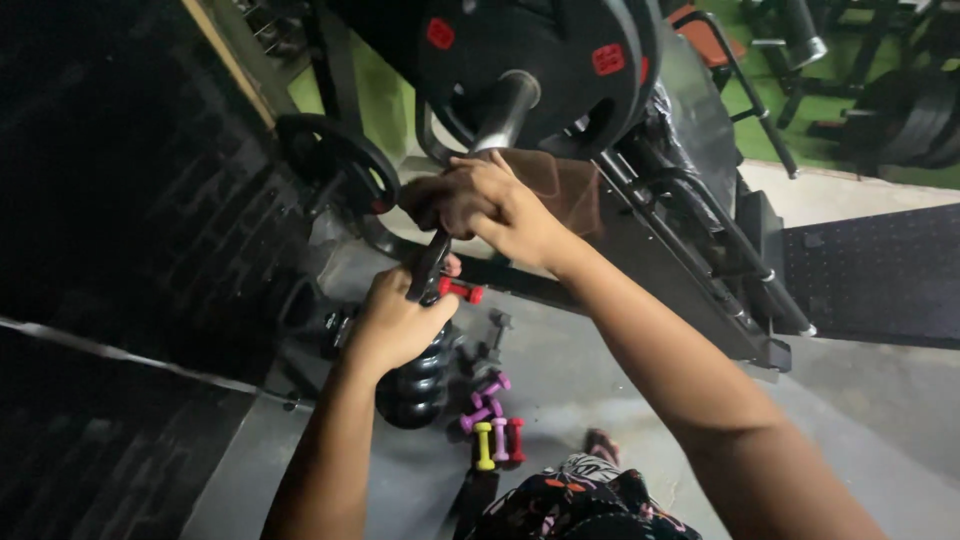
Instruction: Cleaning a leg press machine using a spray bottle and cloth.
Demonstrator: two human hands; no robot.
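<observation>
Grey gym floor [600, 400] with weights on it

Small purple, yellow and pink dumbbells [492, 425] lie together beside a stack of black weights [415, 385]; a dark mat [880, 275] lies further off.

The weight plates [540, 60] sat on the bar sleeve [505, 108] at the top; the right hand [500, 205] lay just below the sleeve's end, against a cloth [565, 185] to its right. The left hand [395, 325] was below it, around a spring collar [432, 268]; small dumbbells [492, 425] lay on the floor [600, 380] beneath, right of a stack of weights [415, 385].
</observation>
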